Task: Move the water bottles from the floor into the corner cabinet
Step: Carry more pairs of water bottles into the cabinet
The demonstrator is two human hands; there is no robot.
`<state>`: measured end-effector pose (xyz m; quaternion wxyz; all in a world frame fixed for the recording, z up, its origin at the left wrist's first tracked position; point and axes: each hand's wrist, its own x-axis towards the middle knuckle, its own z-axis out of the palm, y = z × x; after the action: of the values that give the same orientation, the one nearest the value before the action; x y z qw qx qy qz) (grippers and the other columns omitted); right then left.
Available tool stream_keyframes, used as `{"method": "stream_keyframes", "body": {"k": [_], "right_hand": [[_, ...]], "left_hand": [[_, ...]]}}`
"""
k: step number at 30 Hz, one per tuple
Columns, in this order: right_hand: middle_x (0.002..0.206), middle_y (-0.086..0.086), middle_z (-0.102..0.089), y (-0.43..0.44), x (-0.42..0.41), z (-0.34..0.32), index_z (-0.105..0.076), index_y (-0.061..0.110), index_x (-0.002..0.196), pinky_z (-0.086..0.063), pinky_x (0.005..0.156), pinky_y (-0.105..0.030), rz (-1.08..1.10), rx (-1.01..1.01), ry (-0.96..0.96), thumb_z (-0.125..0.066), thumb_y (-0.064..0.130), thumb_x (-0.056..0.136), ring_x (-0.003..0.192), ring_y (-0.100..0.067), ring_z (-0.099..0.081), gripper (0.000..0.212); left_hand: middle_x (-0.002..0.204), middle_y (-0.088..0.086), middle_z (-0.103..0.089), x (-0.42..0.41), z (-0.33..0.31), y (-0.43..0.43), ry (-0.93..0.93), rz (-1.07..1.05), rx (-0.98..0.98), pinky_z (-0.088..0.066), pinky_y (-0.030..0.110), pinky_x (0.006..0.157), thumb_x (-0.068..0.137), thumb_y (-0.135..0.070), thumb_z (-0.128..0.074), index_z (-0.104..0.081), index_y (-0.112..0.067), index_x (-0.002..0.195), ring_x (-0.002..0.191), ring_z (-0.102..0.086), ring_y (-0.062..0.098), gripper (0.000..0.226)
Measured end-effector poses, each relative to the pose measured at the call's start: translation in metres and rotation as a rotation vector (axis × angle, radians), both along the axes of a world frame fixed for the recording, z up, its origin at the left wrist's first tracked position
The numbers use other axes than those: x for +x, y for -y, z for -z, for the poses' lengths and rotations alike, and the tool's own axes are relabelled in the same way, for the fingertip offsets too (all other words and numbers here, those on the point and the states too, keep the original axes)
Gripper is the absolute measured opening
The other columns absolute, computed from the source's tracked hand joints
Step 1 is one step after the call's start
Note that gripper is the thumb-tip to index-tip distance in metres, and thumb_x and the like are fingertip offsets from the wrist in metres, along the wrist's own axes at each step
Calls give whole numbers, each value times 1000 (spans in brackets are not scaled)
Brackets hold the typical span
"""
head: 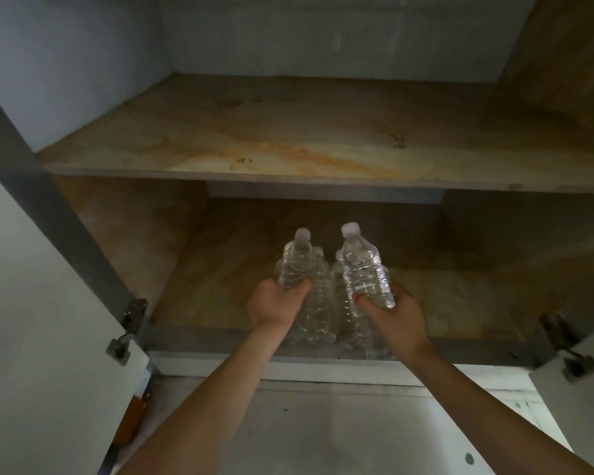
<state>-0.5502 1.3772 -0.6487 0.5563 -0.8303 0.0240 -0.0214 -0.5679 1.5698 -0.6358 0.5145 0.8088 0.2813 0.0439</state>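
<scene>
My left hand (pixel 276 305) grips the base of a clear water bottle (pixel 297 260) with a white cap, held upright over the cabinet's bottom shelf (pixel 460 303). My right hand (pixel 396 315) holds a second clear bottle (pixel 362 265) by its lower end, tilted slightly left. Between and below both hands, several more clear bottles (pixel 319 313) stand on the bottom shelf near its front edge, partly hidden by my hands.
The upper shelf (pixel 288 145) is stained wood with nothing on it. Both cabinet doors are swung open, the left door (pixel 31 303) and the right door (pixel 583 399), with metal hinges (pixel 131 323) at the lower corners. Pale tiled floor (pixel 323 433) lies below.
</scene>
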Motion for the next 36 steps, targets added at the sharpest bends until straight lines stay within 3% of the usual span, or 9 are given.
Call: {"method": "stream_keyframes", "body": {"k": [5, 10, 13, 15, 17, 22, 28, 33, 36], "right_hand": [[100, 5, -73, 1, 4, 2, -68, 21, 111, -51, 74, -19, -14, 1, -41, -79, 33, 79, 91, -11, -69, 36], [110, 9, -71, -6, 10, 6, -64, 26, 119, -53, 91, -29, -78, -53, -74, -73, 44, 83, 101, -12, -66, 41], [95, 11, -70, -14, 12, -3, -65, 29, 101, -49, 74, -20, -77, -86, -105, -67, 45, 88, 88, -6, -65, 21], [81, 11, -69, -18, 15, -7, -65, 29, 84, -41, 59, -18, -70, -115, -146, -64, 49, 88, 73, 0, -62, 20], [76, 8, -70, -25, 16, -9, -68, 26, 82, -42, 57, -20, -78, -145, -169, -63, 52, 86, 68, -1, -61, 27], [74, -2, -65, -40, 23, -14, -62, 12, 80, -45, 61, -19, -77, -237, -191, -62, 53, 86, 61, -2, -52, 41], [66, 5, -58, -45, 27, -15, -53, 24, 69, -39, 53, -21, -145, -280, -224, -63, 52, 87, 64, -11, -58, 35], [76, 3, -62, -46, 26, -9, -55, 26, 80, -36, 53, -21, -158, -379, -202, -58, 59, 87, 69, -10, -60, 34], [79, -3, -66, -42, 22, -9, -61, 14, 97, -36, 52, -20, -145, -492, -158, -49, 60, 92, 67, -11, -61, 48]], "left_hand": [[55, -7, -57, 2, -1, 10, 15, 28, 10, -32, 22, 48, 83, -53, -68, -56, -23, 61, 53, -53, 8, 40], [67, -10, -64, 1, 5, 4, 91, 61, -67, -37, 21, 52, 86, -46, -68, -61, -25, 72, 65, -60, 9, 26], [75, -10, -66, -4, 8, -6, 152, 135, -178, -44, 9, 52, 88, -32, -70, -63, -28, 87, 67, -65, 6, 8], [92, -6, -69, -10, 14, -14, 192, 187, -254, -52, 17, 68, 84, -26, -74, -60, -35, 100, 81, -67, 6, 24], [102, -4, -68, -16, 20, -21, 193, 235, -256, -57, 27, 74, 80, -23, -77, -58, -37, 106, 88, -68, 10, 35], [99, -5, -73, -23, 25, -28, 211, 260, -288, -58, 24, 76, 82, -24, -76, -62, -22, 122, 84, -71, 7, 42], [94, -6, -74, -20, 28, -24, 248, 239, -260, -59, 26, 74, 81, -22, -77, -63, -34, 110, 83, -71, 14, 35], [84, -17, -70, -19, 26, -19, 266, 219, -238, -54, 14, 65, 81, -20, -77, -61, -36, 106, 72, -67, -2, 33], [95, -14, -69, -26, 18, -18, 275, 258, -182, -52, 11, 66, 84, -22, -73, -58, -39, 104, 77, -66, -5, 30]]}}
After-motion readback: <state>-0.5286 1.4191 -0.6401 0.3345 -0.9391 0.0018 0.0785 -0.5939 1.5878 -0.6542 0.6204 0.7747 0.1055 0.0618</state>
